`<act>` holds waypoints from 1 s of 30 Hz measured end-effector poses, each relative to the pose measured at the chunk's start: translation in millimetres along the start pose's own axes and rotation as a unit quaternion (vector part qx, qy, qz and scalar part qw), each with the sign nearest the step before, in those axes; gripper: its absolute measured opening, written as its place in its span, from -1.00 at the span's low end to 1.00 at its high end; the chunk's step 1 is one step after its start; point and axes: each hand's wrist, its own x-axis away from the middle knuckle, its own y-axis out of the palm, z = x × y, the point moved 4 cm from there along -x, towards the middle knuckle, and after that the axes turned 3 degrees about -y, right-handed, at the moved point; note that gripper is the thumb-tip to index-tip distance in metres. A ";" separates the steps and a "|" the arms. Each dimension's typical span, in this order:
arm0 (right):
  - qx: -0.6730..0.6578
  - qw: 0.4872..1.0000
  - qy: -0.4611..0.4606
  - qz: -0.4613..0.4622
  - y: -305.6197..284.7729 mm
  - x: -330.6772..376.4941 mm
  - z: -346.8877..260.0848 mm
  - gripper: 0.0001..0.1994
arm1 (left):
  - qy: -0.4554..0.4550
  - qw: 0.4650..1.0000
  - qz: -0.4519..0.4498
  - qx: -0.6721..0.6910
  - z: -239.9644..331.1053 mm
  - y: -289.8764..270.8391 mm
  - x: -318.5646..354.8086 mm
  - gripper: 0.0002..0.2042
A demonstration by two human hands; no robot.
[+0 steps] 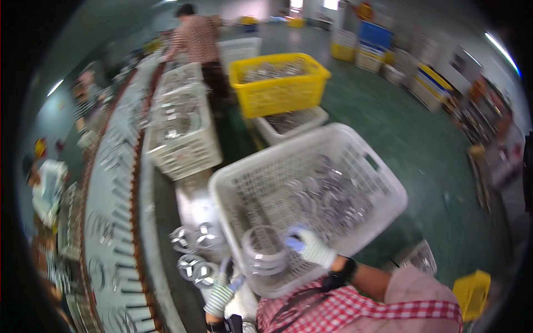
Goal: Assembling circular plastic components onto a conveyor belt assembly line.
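Observation:
My right hand (309,247), in a white glove with blue fingertips, reaches into a large white plastic basket (371,157) and grips a stack of shiny metal rings (263,251) standing at the basket's near corner. More ring parts (333,194) lie loose on the basket floor. My left hand (222,289), in a striped glove, is lower left of the basket with its fingers stretched toward several round metal parts (194,252) on the steel ledge. It holds nothing that I can see.
A long conveyor (111,194) with parts on it curves along the left. Beside it stands another white basket (183,133), with a yellow basket (277,83) behind. One person (194,33) stands at the far end and others (47,183) work on the left. Green floor lies to the right.

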 end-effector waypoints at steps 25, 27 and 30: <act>0.520 0.772 0.315 -0.187 -235.5 -29.5 436.6 -0.59 | -0.125 0.943 0.062 -0.304 70.8 185.0 70.6 -0.71; 0.511 0.763 0.312 -0.242 -212.0 -48.8 428.0 -0.67 | -0.133 0.907 0.062 -0.395 61.1 182.5 98.5 -0.73; 0.610 0.727 0.201 -0.243 -223.8 -34.7 448.8 -0.77 | -0.415 0.894 0.168 -0.014 28.6 183.7 122.8 -0.74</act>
